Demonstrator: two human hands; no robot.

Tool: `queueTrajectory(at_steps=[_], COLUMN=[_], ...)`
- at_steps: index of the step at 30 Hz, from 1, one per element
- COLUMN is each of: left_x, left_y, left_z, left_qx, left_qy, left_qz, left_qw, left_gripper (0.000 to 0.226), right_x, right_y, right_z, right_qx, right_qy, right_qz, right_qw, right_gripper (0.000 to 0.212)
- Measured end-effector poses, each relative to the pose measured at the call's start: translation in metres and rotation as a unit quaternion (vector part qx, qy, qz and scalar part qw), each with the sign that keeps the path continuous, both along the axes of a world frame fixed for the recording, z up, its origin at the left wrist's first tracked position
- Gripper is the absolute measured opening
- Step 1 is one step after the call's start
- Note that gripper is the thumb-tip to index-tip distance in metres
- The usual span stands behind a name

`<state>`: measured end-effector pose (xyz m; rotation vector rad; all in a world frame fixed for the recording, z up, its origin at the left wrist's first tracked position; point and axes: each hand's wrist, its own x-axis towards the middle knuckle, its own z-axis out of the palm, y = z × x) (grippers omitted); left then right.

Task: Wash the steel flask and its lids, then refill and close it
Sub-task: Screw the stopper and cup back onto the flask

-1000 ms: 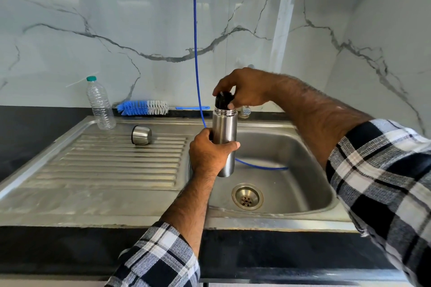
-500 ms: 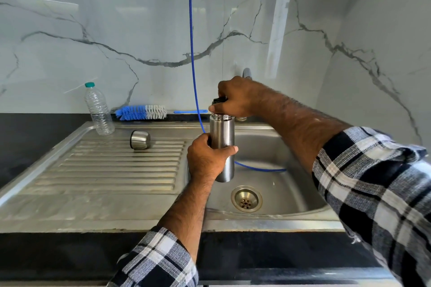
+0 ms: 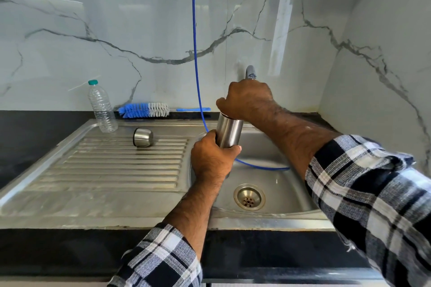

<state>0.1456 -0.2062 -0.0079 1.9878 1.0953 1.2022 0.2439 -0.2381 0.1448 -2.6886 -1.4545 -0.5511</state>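
Note:
The steel flask (image 3: pixel 229 131) stands upright in the air over the left part of the sink basin (image 3: pixel 282 184). My left hand (image 3: pixel 211 158) grips its lower body. My right hand (image 3: pixel 247 100) is curled over the flask's top and covers the black inner lid, which is hidden under my palm. The steel outer cap (image 3: pixel 142 137) lies on its side on the ribbed drainboard (image 3: pixel 116 165), to the left of both hands.
A plastic water bottle (image 3: pixel 102 107) stands at the back of the drainboard. A blue and white bottle brush (image 3: pixel 144 110) lies along the wall. A blue hose (image 3: pixel 196 53) hangs down into the basin. The tap (image 3: pixel 250 72) rises behind my right hand. The drain (image 3: pixel 249 197) lies below.
My right hand has closed down over the flask's top, so the black lid that showed a second ago is now covered. The flask has stayed in my left hand's grip.

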Motion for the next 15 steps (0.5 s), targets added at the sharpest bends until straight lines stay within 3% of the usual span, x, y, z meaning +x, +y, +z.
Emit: queueTrajectory(at_steps=[5, 10, 15], left_x=[-0.002, 0.000, -0.002], left_y=[0.004, 0.005, 0.010], left_z=[0.000, 0.001, 0.002], left_qx=[-0.022, -0.030, -0.025], left_qy=[0.005, -0.012, 0.018], left_qz=[-0.025, -0.043, -0.042], left_qw=[0.999, 0.999, 0.999], left_gripper=[0.056, 0.059, 0.058], right_x=[0.015, 0.034, 0.041], right_y=[-0.005, -0.012, -0.007], right_z=[0.003, 0.007, 0.018], right_qx=[-0.022, -0.011, -0.063], right_qy=[0.054, 0.117, 0.150], right_qz=[0.072, 0.132, 0.167], right_qw=[0.996, 0.984, 0.972], right_gripper=[0.083, 0.078, 0.065])
